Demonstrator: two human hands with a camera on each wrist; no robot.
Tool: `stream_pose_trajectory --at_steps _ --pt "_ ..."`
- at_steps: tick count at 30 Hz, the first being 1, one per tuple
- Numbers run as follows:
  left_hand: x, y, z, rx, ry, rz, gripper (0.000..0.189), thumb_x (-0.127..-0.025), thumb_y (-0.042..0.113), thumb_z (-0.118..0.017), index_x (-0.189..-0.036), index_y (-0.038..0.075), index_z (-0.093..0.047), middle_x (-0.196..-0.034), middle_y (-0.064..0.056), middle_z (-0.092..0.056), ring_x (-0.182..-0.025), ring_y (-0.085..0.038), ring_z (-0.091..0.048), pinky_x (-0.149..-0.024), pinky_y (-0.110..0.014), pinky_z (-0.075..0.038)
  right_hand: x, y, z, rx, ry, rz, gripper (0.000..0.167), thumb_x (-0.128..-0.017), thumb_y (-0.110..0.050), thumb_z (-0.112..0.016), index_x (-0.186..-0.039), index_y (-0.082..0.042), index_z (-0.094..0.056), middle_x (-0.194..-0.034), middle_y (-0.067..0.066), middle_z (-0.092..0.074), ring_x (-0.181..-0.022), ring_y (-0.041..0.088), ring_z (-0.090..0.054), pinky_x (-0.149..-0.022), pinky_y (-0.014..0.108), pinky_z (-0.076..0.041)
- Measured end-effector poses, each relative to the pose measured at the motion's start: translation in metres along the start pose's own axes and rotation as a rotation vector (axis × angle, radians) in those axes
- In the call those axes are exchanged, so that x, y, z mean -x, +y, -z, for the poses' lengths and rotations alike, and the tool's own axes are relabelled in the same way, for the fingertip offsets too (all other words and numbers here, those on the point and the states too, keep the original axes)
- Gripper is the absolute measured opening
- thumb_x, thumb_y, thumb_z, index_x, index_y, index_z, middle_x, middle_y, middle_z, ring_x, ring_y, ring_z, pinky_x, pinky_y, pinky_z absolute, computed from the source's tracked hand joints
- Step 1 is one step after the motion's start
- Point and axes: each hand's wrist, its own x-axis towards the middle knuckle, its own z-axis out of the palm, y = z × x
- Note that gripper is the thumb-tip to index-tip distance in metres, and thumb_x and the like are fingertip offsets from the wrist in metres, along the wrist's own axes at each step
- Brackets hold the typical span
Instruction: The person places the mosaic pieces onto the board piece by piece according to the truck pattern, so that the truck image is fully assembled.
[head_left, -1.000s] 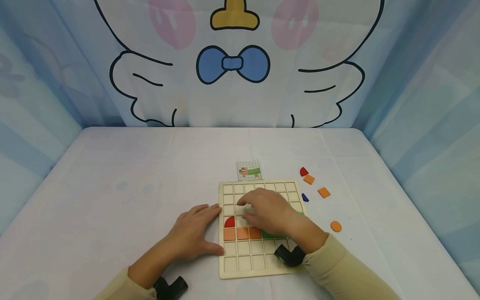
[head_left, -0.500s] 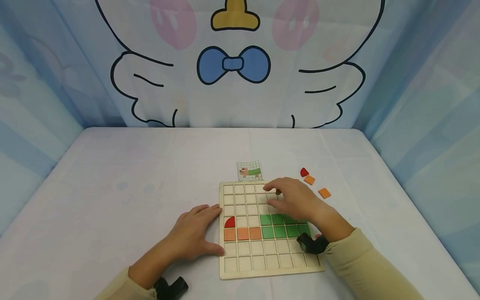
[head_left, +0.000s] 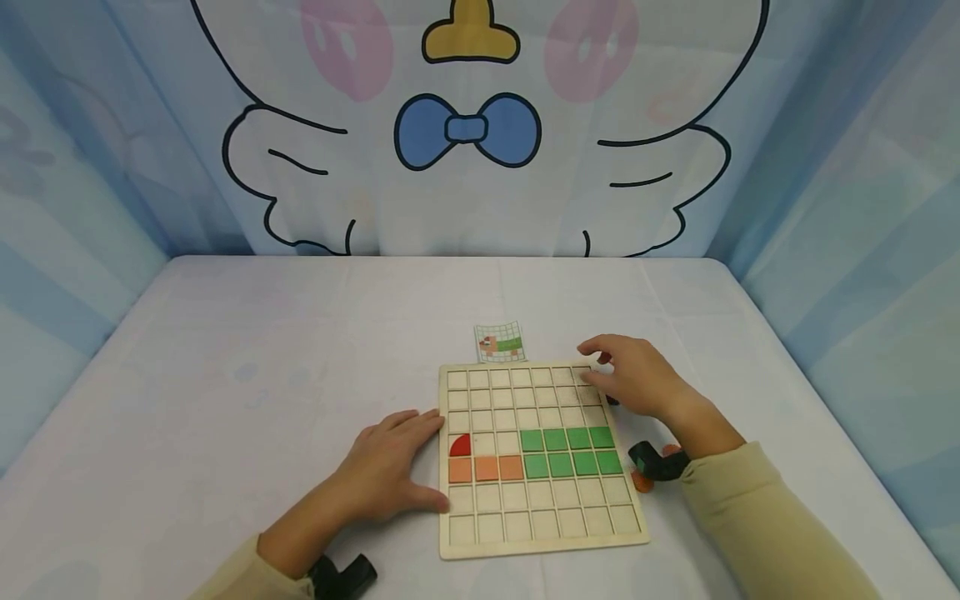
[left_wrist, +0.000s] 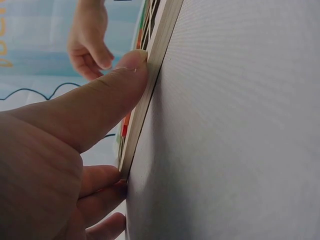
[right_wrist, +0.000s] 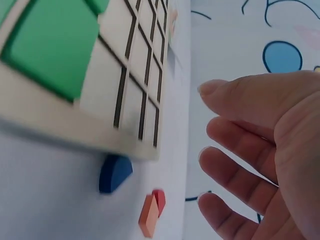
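Note:
A wooden grid board (head_left: 513, 500) lies on the table. In it sit a red quarter-round piece (head_left: 460, 446), several orange squares (head_left: 487, 468) and two rows of green squares (head_left: 555, 451). My left hand (head_left: 390, 462) rests against the board's left edge, fingers stretched out; in the left wrist view the thumb (left_wrist: 105, 100) touches the rim. My right hand (head_left: 645, 379) hovers by the far right corner, fingers loosely bent, with nothing between them. Near it in the right wrist view lie a blue piece (right_wrist: 115, 173), an orange piece (right_wrist: 148, 216) and a red piece (right_wrist: 159, 200).
A small pattern card (head_left: 498, 342) lies just beyond the board's far edge. An orange piece (head_left: 642, 482) lies beside the right edge, partly behind the black wrist mount (head_left: 658, 462). A curtain with a printed cartoon (head_left: 467, 129) stands behind the table.
My right hand has moved right, from over the middle of the board to its far right corner, uncovering the green squares. My left hand has stayed in place.

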Motion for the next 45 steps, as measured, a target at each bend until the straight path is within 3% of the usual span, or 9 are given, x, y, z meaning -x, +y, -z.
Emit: stream_pose_trajectory --at_steps 11,15,18,20,22,26,35,45 --pt "-0.001 0.0 -0.001 0.001 0.008 -0.001 0.1 -0.067 0.053 -0.089 -0.148 0.01 -0.049 -0.151 -0.005 -0.047 -0.14 -0.032 -0.036 -0.106 -0.059 -0.032 -0.008 0.028 0.01 -0.002 -0.038 -0.16 0.042 -0.096 -0.015 -0.063 -0.133 0.003 -0.058 -0.121 0.02 -0.064 -0.114 0.04 -0.055 -0.096 0.055 -0.046" --pt "-0.002 0.0 -0.002 -0.007 0.006 0.002 0.099 -0.067 0.052 -0.089 -0.147 0.01 -0.05 -0.151 -0.006 -0.048 -0.14 -0.032 -0.036 -0.106 -0.059 -0.032 -0.012 0.035 0.011 -0.008 -0.084 -0.226 0.044 -0.096 -0.017 -0.063 -0.136 0.001 -0.056 -0.128 0.025 -0.059 -0.092 0.036 -0.063 -0.076 0.045 -0.056" --pt "-0.002 0.0 -0.002 -0.008 0.007 0.004 0.099 -0.067 0.052 -0.089 -0.147 0.009 -0.05 -0.151 -0.006 -0.048 -0.14 -0.032 -0.036 -0.106 -0.06 -0.032 -0.016 0.04 0.011 -0.023 -0.108 -0.261 0.047 -0.096 -0.018 -0.064 -0.138 0.0 -0.054 -0.13 0.028 -0.057 -0.084 0.033 -0.061 -0.057 0.035 -0.055" --pt "-0.002 0.0 -0.002 -0.007 0.007 0.005 0.099 -0.067 0.052 -0.089 -0.147 0.009 -0.05 -0.151 -0.006 -0.048 -0.14 -0.032 -0.036 -0.106 -0.059 -0.032 -0.018 0.042 0.01 -0.02 -0.115 -0.265 0.048 -0.096 -0.018 -0.064 -0.139 0.001 -0.053 -0.131 0.028 -0.057 -0.093 0.035 -0.06 -0.061 0.036 -0.057" --pt "-0.002 0.0 -0.002 -0.005 0.007 0.009 0.099 -0.067 0.052 -0.09 -0.147 0.01 -0.05 -0.151 -0.006 -0.048 -0.14 -0.032 -0.036 -0.106 -0.059 -0.031 -0.021 0.045 0.009 -0.003 -0.112 -0.254 0.048 -0.096 -0.017 -0.064 -0.139 0.002 -0.053 -0.131 0.027 -0.058 -0.109 0.037 -0.055 -0.078 0.043 -0.057" --pt "-0.002 0.0 -0.001 -0.006 0.005 0.008 0.1 -0.067 0.053 -0.089 -0.148 0.01 -0.049 -0.151 -0.005 -0.047 -0.141 -0.031 -0.036 -0.107 -0.059 -0.031 -0.024 0.047 0.007 0.016 -0.112 -0.236 0.048 -0.096 -0.016 -0.064 -0.138 0.004 -0.053 -0.129 0.027 -0.059 -0.119 0.041 -0.052 -0.103 0.057 -0.041" --pt "-0.002 0.0 0.0 -0.013 0.002 0.013 0.101 -0.067 0.054 -0.089 -0.149 0.01 -0.049 -0.152 -0.005 -0.047 -0.141 -0.031 -0.035 -0.107 -0.059 -0.031 -0.029 0.043 0.004 0.003 -0.117 -0.273 0.046 -0.097 -0.017 -0.063 -0.138 0.003 -0.054 -0.12 0.024 -0.062 -0.103 0.034 -0.057 -0.093 0.05 -0.051" --pt "0.0 0.0 0.0 -0.003 -0.003 0.012 0.101 -0.066 0.054 -0.089 -0.148 0.01 -0.049 -0.151 -0.005 -0.047 -0.141 -0.031 -0.036 -0.106 -0.059 -0.032 -0.037 0.044 -0.002 0.013 -0.092 -0.337 0.048 -0.098 -0.02 -0.064 -0.137 0.005 -0.053 -0.118 0.024 -0.062 -0.104 0.035 -0.056 -0.1 0.053 -0.046"
